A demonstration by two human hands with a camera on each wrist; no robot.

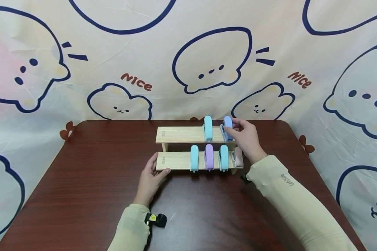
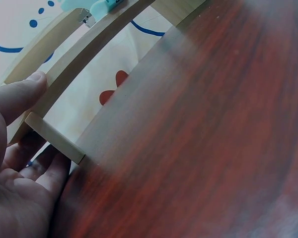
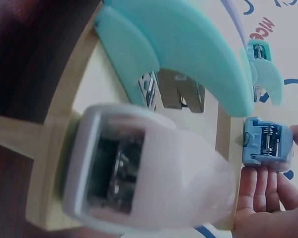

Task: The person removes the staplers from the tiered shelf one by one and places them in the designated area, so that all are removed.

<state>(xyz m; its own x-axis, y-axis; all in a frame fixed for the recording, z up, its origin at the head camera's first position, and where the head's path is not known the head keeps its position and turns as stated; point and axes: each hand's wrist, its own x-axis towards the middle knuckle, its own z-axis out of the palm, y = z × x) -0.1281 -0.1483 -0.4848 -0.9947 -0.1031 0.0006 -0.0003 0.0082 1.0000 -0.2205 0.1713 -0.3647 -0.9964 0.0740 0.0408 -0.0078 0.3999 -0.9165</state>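
Note:
A two-tier wooden rack [image 1: 177, 161] stands on the table with small staplers on both tiers. My left hand [image 1: 149, 179] grips the lower tier's left end, thumb on top near the front edge and fingers around the end and below. On the upper tier's right end stands a blue stapler [image 1: 228, 129], which my right hand [image 1: 247, 139] pinches between thumb and fingers; the right wrist view shows this blue stapler [image 3: 268, 141] too. To its left is a teal stapler [image 1: 208, 129]. Along the lower tier are a light-blue stapler [image 1: 194, 158], a purple stapler [image 1: 209, 157], another light-blue stapler [image 1: 224, 157] and a greyish-pink stapler [image 1: 237, 157].
The dark reddish-brown table [image 1: 91, 181] extends around the rack. Behind it and at both sides hangs a pale cloth [image 1: 163, 101] with cartoon outlines. The rack stands near the table's back edge. The greyish-pink stapler is close below my right wrist.

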